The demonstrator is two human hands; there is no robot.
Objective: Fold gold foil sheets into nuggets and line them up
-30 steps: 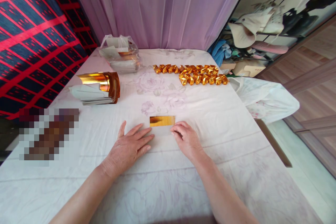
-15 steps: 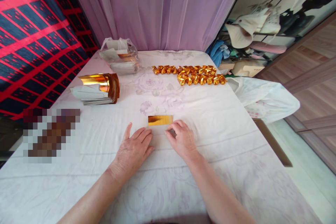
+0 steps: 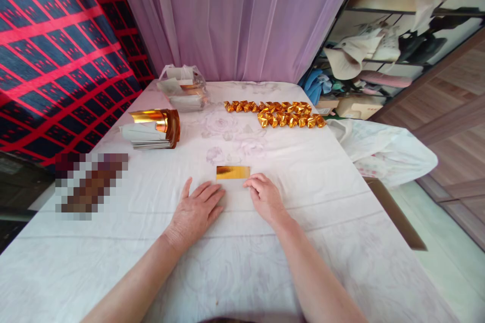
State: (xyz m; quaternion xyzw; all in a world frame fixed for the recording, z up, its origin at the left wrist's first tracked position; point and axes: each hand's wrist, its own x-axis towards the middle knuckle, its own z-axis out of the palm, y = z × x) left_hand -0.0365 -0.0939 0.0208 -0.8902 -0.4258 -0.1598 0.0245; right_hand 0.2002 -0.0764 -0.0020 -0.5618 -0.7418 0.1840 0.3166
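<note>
Counter w/ white floral cloth [image 3: 310, 197], purple curtain behind. Small gold-foil paper rectangle [image 3: 233, 172] lay flat at the centre. Left hand [image 3: 197, 208] rested spread, palm down, just below it; right hand [image 3: 265, 196] curled, fingertips at the sheet's lower right corner. Row of folded gold-foil pieces [image 3: 276, 112] lay well beyond it. Risk, prob.: slick foil could skid on the cloth under uneven pressure, giving a crooked crease.
</note>
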